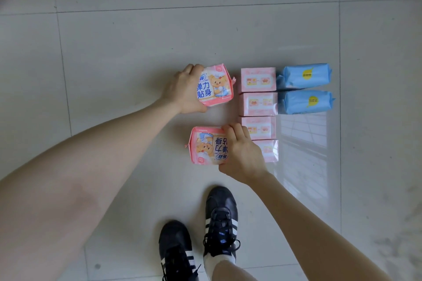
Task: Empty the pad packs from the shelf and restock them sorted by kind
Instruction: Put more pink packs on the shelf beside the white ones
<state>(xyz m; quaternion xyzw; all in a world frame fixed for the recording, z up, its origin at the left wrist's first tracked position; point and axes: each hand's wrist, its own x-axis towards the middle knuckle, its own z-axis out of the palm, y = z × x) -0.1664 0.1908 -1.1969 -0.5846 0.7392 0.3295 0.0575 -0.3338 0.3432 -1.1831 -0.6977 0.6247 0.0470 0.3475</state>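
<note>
Risk: the right hand (242,153) sits right against the lowest of the small pink packs (259,104). Any push toward the right of the frame likely knocks that column crooked or mixes kinds. The wrap looks soft and glossy, so a hard squeeze may dent a pack and a loose hold may let it slide out. The two packs also face opposite ways, so they may end up mismatched if set down as they are.

Left hand (182,89): grip closed round the left edge of the upper bear pack (215,85), centre of frame. Right hand: grip closed over the right side of the lower bear pack (205,146), just below centre. Cannot tell if either is lifted or resting on the floor (137,41).

Look: both bear packs are pink film, with a cartoon bear, blue lettering and crimped end seals. The lower one's print is upside down. Four small pink packs run in one column right of centre. Two blue packs (306,76) lie beside them, further right. Shelf not in view. Dark striped shoes (219,219) at bottom.
</note>
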